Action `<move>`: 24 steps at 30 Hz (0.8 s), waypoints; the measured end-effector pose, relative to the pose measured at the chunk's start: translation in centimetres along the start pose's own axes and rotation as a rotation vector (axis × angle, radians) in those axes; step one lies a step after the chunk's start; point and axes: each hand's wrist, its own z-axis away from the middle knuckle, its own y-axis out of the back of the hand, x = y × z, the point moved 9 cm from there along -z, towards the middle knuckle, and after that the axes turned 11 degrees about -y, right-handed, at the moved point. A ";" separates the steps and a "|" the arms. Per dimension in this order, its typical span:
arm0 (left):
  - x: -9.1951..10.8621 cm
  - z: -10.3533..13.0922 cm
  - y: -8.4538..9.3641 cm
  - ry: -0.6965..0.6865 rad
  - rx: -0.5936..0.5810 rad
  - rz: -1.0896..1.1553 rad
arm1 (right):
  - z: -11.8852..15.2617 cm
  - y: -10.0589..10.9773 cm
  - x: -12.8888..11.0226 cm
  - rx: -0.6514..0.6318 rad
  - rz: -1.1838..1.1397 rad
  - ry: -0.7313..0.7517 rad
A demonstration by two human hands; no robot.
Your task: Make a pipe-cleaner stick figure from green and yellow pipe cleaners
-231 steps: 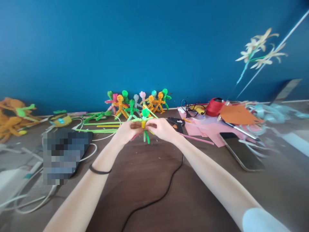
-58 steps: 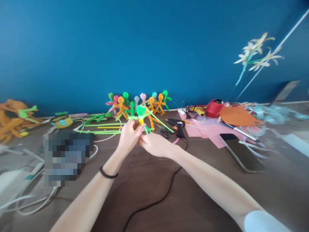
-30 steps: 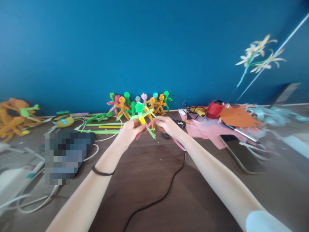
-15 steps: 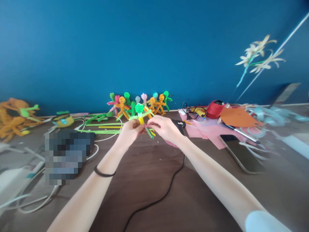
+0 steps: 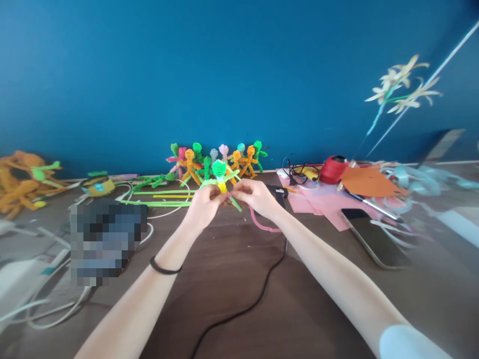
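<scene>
Tabletop [image 5: 232, 289] beneath green-headed figure [image 5: 219, 168] between both hands [image 5: 204, 204] [image 5: 260, 199]

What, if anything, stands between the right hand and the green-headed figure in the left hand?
Nothing visible. The right hand is right at the green-headed figure, close beside its yellow band. The pink pipe cleaner loops out below the right hand, not across that path.

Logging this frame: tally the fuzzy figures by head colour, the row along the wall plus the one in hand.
Green heads in the row: 4
Orange heads: 3
Pink heads, one deep, one pale: 2
Grey head: 1
Turquoise head: 1
Held figure, green head: 1
Total: 12
</scene>
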 end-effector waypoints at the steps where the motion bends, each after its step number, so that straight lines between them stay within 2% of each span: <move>1: 0.0 0.0 0.0 0.006 -0.003 0.027 | -0.1 -0.1 0.3 -0.022 -0.044 -0.024; 11: -0.1 0.3 -0.3 0.068 -0.018 0.182 | -0.6 -0.9 2.1 -0.119 -0.353 -0.152; 17: -0.2 0.4 -0.4 0.060 -0.025 0.287 | -0.4 -2.1 2.4 -0.270 -0.577 -0.205; 24: -0.8 0.6 -1.0 0.155 -0.022 0.486 | 0.0 -3.1 3.1 -0.376 -0.680 -0.198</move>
